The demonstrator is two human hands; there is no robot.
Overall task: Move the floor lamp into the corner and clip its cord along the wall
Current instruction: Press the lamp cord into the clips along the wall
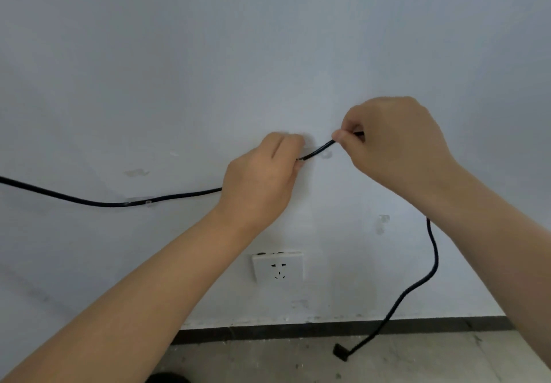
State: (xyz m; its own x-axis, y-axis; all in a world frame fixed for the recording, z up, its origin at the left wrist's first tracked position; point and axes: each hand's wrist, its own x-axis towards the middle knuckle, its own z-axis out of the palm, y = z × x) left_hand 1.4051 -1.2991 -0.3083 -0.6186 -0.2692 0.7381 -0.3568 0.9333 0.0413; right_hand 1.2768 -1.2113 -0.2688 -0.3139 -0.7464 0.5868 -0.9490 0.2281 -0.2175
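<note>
Against one pale blue-white painted wall (208, 54), two bare hands work one thin black rubber cord (317, 150). Below the wall: one dark skirting strip (268, 330), then grey concrete floor (417, 361). Cord enters from the left edge, sags through one clear plastic clip (148, 202), passes behind the left hand, shows as a short slanted stretch between both hands, then drops from behind the right forearm to one black plug (340, 352) lying on the floor, not plugged in. Left hand (262, 179): fingers curled, tips pinching the cord close to the wall. Right hand (396, 144): thumb and forefinger pressed together on the cord, higher up. Clear clips counted: three, namely the one holding the cord, one (326, 154) just under the slanted stretch, touching or not I can't tell, one (383, 220) empty lower right. One white square wall socket (278, 267) below the hands. No readable writing. Lamp not in view.
</note>
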